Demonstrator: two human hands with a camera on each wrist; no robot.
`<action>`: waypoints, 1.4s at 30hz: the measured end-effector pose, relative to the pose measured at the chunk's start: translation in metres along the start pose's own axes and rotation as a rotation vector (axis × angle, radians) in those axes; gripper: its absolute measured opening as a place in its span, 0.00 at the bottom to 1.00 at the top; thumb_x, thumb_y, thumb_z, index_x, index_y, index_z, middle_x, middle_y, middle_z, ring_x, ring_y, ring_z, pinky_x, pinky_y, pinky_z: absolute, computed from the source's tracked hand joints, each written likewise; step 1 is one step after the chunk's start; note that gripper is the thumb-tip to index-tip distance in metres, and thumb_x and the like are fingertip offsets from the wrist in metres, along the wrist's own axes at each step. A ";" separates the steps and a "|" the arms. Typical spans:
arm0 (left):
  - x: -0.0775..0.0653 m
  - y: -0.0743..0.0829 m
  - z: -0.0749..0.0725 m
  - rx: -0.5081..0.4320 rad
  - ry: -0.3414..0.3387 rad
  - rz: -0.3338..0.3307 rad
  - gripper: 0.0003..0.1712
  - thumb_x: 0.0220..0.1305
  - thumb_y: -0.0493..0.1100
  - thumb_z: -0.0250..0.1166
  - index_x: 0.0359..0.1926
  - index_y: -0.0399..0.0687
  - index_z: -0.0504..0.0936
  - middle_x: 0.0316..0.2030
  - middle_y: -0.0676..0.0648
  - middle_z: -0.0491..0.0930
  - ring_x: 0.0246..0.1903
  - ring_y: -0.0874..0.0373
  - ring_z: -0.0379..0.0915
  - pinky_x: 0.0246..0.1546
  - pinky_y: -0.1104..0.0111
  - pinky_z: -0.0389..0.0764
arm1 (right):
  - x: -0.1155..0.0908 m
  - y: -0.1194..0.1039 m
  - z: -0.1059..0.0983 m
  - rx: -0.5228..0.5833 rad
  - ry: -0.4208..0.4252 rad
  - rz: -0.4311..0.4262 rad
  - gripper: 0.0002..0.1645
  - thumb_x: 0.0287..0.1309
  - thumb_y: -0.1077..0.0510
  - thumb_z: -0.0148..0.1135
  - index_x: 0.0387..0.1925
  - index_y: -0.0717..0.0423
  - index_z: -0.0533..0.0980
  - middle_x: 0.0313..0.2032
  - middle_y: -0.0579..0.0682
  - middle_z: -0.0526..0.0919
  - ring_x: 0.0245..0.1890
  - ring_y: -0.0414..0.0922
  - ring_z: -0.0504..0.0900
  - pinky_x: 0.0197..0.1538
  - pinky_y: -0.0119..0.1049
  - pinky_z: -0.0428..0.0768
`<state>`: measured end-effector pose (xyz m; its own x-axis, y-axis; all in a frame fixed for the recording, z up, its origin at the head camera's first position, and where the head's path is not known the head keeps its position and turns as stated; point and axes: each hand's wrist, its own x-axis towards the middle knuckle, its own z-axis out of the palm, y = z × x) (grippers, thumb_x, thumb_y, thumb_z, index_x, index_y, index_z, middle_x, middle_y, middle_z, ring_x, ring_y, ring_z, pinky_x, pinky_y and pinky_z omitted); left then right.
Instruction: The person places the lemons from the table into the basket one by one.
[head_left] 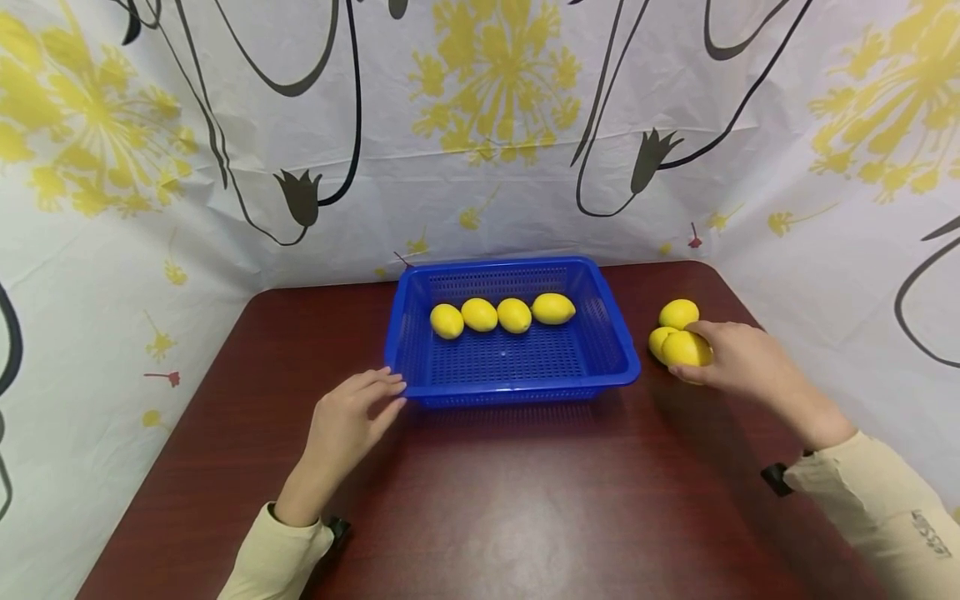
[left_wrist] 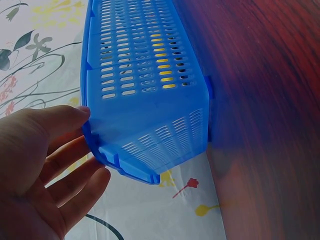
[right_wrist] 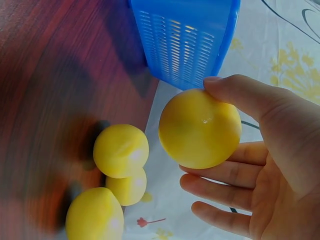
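Note:
My right hand point(head_left: 738, 362) grips a yellow lemon point(right_wrist: 200, 130) between thumb and fingers, at the right side of the table. Beside and below it, in the right wrist view, lie a lemon point(right_wrist: 121, 151), a second lemon point(right_wrist: 129, 187) and a third lemon point(right_wrist: 95, 217); the head view shows only part of this group. A blue plastic basket point(head_left: 502, 389) stands mid-table with several lemons point(head_left: 480, 315) in a row inside. At its near left corner my left hand point(head_left: 348, 425) holds the rim, thumb below and fingertips on top.
The dark red-brown table point(head_left: 517, 500) stretches in front of the basket. A white cloth point(head_left: 480, 200) printed with yellow flowers and dark stems hangs behind and along both sides.

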<state>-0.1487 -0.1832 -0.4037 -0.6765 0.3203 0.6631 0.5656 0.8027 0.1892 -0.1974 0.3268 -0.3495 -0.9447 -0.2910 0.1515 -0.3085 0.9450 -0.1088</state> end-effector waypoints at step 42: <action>-0.001 -0.001 0.001 0.003 0.003 -0.002 0.13 0.48 0.41 0.79 0.38 0.48 0.90 0.40 0.49 0.89 0.47 0.54 0.86 0.44 0.59 0.85 | 0.023 -0.018 -0.020 -0.022 0.034 -0.019 0.34 0.50 0.40 0.72 0.52 0.58 0.77 0.39 0.56 0.85 0.38 0.52 0.80 0.35 0.47 0.75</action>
<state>-0.1497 -0.1838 -0.4053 -0.6758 0.3174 0.6652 0.5631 0.8047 0.1881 -0.2108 0.3059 -0.3242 -0.9344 -0.3036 0.1864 -0.3230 0.9427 -0.0839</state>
